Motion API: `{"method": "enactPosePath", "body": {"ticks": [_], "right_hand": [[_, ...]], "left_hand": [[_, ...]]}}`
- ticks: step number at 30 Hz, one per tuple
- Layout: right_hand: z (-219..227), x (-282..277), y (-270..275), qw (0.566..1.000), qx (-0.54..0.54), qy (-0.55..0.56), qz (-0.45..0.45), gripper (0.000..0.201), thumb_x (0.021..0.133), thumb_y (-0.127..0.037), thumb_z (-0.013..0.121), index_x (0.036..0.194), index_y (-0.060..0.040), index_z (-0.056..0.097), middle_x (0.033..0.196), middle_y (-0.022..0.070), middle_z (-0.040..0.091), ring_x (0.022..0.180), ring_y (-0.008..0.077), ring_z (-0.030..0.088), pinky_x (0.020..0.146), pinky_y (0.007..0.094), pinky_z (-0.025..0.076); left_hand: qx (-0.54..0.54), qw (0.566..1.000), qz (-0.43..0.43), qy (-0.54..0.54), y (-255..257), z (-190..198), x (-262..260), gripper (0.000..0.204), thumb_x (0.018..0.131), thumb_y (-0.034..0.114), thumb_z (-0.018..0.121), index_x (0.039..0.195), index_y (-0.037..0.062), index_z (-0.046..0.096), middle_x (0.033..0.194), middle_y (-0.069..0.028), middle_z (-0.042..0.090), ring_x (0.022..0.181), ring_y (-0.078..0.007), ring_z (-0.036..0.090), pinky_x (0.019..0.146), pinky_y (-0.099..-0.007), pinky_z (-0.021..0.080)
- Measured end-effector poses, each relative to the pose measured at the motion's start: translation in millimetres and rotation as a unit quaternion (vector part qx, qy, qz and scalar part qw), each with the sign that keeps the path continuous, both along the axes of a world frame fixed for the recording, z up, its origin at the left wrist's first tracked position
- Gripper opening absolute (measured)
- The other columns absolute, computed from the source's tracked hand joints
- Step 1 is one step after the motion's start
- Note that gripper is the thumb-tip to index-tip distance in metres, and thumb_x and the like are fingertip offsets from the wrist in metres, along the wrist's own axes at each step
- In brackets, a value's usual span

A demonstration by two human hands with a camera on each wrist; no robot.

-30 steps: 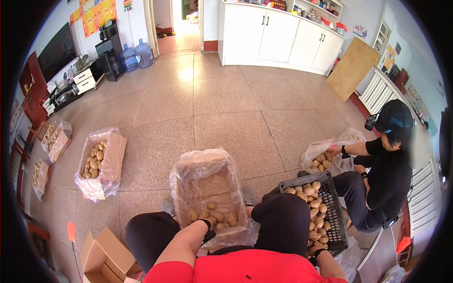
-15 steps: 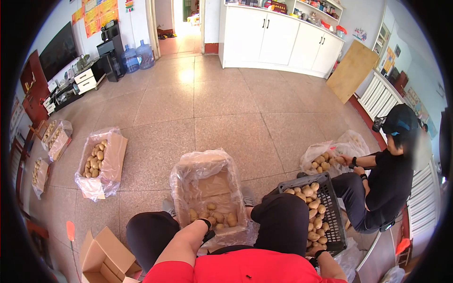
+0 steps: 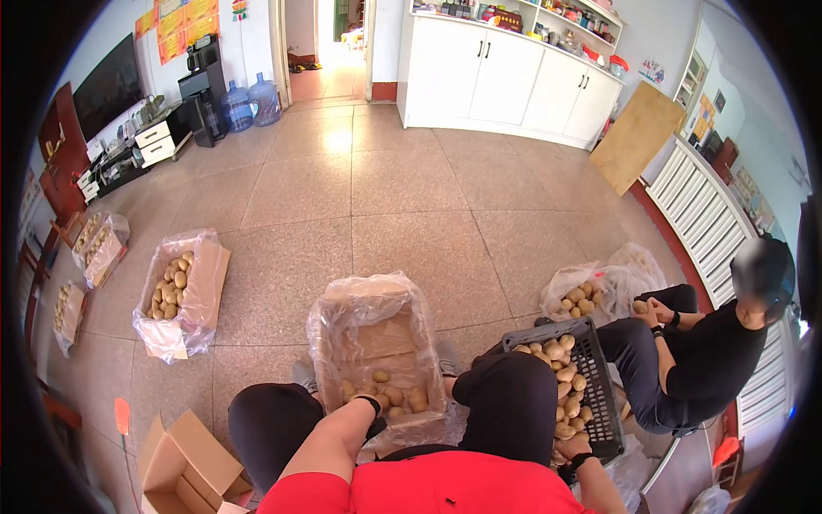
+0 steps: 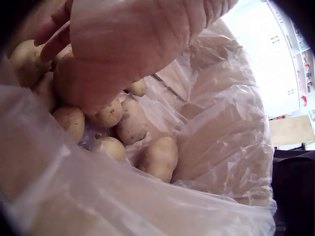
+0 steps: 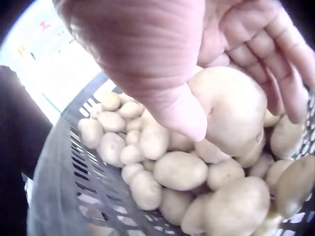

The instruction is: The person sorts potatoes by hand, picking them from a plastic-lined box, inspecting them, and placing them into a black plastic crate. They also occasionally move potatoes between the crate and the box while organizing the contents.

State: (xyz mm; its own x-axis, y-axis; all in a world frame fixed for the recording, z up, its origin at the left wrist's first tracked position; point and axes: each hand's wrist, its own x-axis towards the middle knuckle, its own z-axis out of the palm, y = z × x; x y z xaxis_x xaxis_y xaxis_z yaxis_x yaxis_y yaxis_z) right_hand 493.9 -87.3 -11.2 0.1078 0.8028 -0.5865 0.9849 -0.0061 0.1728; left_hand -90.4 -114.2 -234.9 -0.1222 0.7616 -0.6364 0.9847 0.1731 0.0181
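My left hand [image 3: 377, 404] is down in a cardboard box lined with clear plastic [image 3: 374, 338], among several potatoes [image 4: 160, 158] at its near end. In the left wrist view the fingers hang loosely over the potatoes, fingertips right at one potato [image 4: 28, 61]; the palm hides part of the pile. On my right, a black plastic crate [image 3: 610, 403] holds many potatoes [image 3: 565, 377]. At its near end my right hand [image 3: 572, 447] grips a large potato [image 5: 231, 110], thumb on the near side and fingers on the far side, above the other potatoes [image 5: 180, 170].
A person [image 3: 702, 351] in black sits at right beside a plastic bag of potatoes [image 3: 582, 297]. More lined boxes of potatoes [image 3: 175, 291] stand at left. An opened cardboard box [image 3: 190, 467] lies near my left knee. White cabinets [image 3: 505, 73] line the far wall.
My right hand has shifted slightly at the crate's near end. My left hand stays in the box. The seated person has leaned back and drawn a potato from the bag toward their lap.
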Motion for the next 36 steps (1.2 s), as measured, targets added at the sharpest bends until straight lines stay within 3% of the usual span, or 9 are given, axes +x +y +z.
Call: {"method": "enactPosePath", "body": {"ticks": [1,2,5,10,12,16,19,26,36], "right_hand": [[18,-13,4,1.000,0.002,0.027,0.012,0.041,0.078,-0.041,0.052,0.097,-0.0088,0.067,0.089,0.0145,0.068,0.081,0.0307,0.066,0.076,0.0381,0.051],[12,-1,10,0.965,0.061,0.027,0.252,0.041,0.078,-0.041,0.053,0.087,-0.0031,0.068,0.080,0.0166,0.068,0.077,0.0312,0.066,0.071,0.0369,0.053],[92,-59,35,0.986,-0.013,0.153,-0.061,0.033,0.081,-0.038,0.055,0.091,-0.0077,0.065,0.079,0.0159,0.068,0.076,0.0321,0.067,0.065,0.0406,0.053],[119,-85,89,0.951,0.204,0.230,-0.023,0.041,0.074,-0.036,0.064,0.085,0.0033,0.060,0.074,0.0225,0.064,0.076,0.0391,0.064,0.068,0.0433,0.051],[143,-103,112,0.933,0.250,0.258,-0.016,0.046,0.072,-0.037,0.066,0.083,0.0062,0.058,0.083,0.0297,0.061,0.085,0.0430,0.060,0.074,0.0457,0.048],[199,-160,144,0.891,0.287,0.347,0.053,0.042,0.075,-0.034,0.067,0.081,0.0058,0.053,0.078,0.0277,0.059,0.079,0.0434,0.058,0.069,0.0444,0.046],[225,-203,158,0.881,0.243,0.392,0.101,0.042,0.076,-0.035,0.067,0.084,0.0051,0.055,0.077,0.0260,0.060,0.079,0.0412,0.059,0.069,0.0431,0.046],[245,-287,176,0.884,0.088,0.380,0.257,0.044,0.073,-0.039,0.068,0.087,0.0029,0.061,0.079,0.0234,0.062,0.078,0.0371,0.061,0.070,0.0394,0.047],[222,-330,194,0.856,-0.045,0.435,0.276,0.033,0.078,-0.020,0.068,0.104,-0.0019,0.060,0.088,0.0084,0.067,0.078,0.0151,0.063,0.067,0.0281,0.051]], "left_hand": [[0.000,1.000,0.000,0.000,4,17,2,0.050,0.080,0.033,0.062,0.127,0.0180,0.055,0.135,-0.0055,0.049,0.123,-0.0222,0.048,0.098,-0.0362,0.042],[-0.097,0.994,-0.038,-0.016,11,41,3,0.057,0.078,0.039,0.062,0.130,0.0196,0.053,0.137,-0.0072,0.047,0.127,-0.0255,0.043,0.102,-0.0390,0.036],[-0.199,0.976,-0.079,-0.034,15,72,6,0.064,0.075,0.044,0.064,0.132,0.0191,0.050,0.138,-0.0095,0.045,0.130,-0.0287,0.038,0.106,-0.0419,0.031],[-0.167,0.984,-0.066,-0.013,13,132,16,0.059,0.076,0.036,0.066,0.129,0.0114,0.053,0.133,-0.0132,0.049,0.126,-0.0293,0.043,0.101,-0.0414,0.038],[0.006,0.980,0.192,-0.040,12,129,18,0.054,0.076,0.033,0.066,0.123,0.0073,0.056,0.124,-0.0175,0.055,0.118,-0.0308,0.051,0.096,-0.0404,0.043],[0.084,0.974,0.153,-0.147,53,179,24,0.049,0.080,0.035,0.061,0.119,0.0051,0.057,0.114,-0.0208,0.060,0.108,-0.0322,0.058,0.091,-0.0392,0.046],[0.295,0.881,0.183,-0.321,95,186,44,0.050,0.082,0.040,0.058,0.118,0.0054,0.058,0.107,-0.0231,0.062,0.102,-0.0323,0.060,0.084,-0.0402,0.048],[0.287,0.633,0.212,-0.687,119,336,100,0.063,0.086,0.036,0.062,0.139,0.0132,0.036,0.118,-0.0151,0.058,0.091,-0.0163,0.062,0.073,-0.0286,0.052],[0.252,0.581,0.155,-0.758,118,332,107,0.060,0.084,0.017,0.067,0.135,0.0081,0.037,0.114,-0.0069,0.055,0.094,-0.0110,0.057,0.074,-0.0262,0.052]]}}
